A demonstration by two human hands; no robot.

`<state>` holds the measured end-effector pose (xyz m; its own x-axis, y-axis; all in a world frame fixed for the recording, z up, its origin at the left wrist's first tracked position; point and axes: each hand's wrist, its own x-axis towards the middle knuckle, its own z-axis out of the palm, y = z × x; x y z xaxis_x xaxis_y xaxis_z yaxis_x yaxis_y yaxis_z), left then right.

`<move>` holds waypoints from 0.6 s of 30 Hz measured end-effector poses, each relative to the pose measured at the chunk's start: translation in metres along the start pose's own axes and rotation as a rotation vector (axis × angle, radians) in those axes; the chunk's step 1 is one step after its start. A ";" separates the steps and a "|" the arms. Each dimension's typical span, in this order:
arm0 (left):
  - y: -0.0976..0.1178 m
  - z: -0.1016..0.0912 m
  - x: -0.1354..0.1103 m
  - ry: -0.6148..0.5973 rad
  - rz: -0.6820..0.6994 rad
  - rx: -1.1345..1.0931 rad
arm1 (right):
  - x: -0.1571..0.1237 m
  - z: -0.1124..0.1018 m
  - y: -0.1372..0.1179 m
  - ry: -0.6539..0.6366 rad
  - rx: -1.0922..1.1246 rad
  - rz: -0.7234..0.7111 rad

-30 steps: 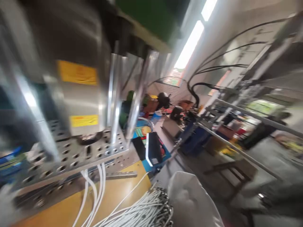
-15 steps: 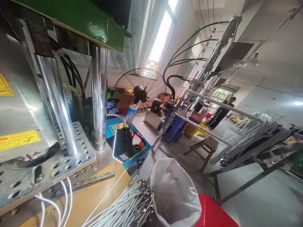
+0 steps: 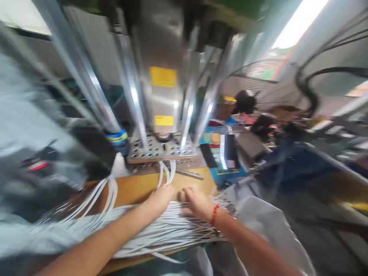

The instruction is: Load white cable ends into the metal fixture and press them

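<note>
A thick bundle of white cables (image 3: 172, 230) lies across the yellow-brown worktop (image 3: 135, 189) in front of a metal press machine (image 3: 162, 96). My left hand (image 3: 159, 199) rests on the bundle, its fingers curled at a few cables (image 3: 166, 174) that run up to the machine's perforated plate (image 3: 161, 149). My right hand (image 3: 198, 203), with a red band (image 3: 214, 214) at the wrist, lies right beside it on the same bundle, fingers curled toward the left hand. The picture is smeared by motion, so the fingertips are unclear.
Shiny steel columns (image 3: 129, 88) rise from the plate. A white plastic bag (image 3: 258, 222) hangs at the table's right edge. A blue control box (image 3: 224, 153) sits right of the plate. A fan (image 3: 244, 101) and cluttered benches lie behind. More cables (image 3: 97, 195) loop off to the left.
The view has swung left and down onto the worktop. Both my hands, unseen before, are now on the cable bundle in front of the press.
</note>
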<state>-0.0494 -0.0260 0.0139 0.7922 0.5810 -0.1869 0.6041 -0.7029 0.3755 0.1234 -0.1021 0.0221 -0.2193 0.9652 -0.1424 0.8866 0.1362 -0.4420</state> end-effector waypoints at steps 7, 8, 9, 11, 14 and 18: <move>-0.067 -0.035 -0.040 0.046 -0.437 0.257 | 0.010 0.012 0.006 -0.139 -0.054 0.009; -0.065 -0.033 -0.043 0.046 -0.351 0.203 | 0.013 0.012 0.005 -0.129 -0.067 0.023; -0.061 -0.028 -0.045 0.053 -0.243 0.131 | 0.016 0.011 0.003 -0.116 -0.084 0.042; -0.050 -0.017 -0.047 0.073 -0.059 -0.028 | 0.019 0.005 -0.002 -0.088 -0.115 0.076; -0.040 -0.004 -0.045 0.066 -0.028 -0.215 | 0.015 -0.012 -0.008 -0.059 -0.142 0.084; -0.042 -0.003 -0.041 0.067 -0.153 -0.364 | 0.003 -0.033 -0.005 -0.122 -0.145 0.097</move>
<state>-0.1078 -0.0191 0.0081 0.6804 0.7019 -0.2107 0.6354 -0.4218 0.6469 0.1315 -0.0929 0.0531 -0.1703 0.9424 -0.2879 0.9534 0.0837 -0.2900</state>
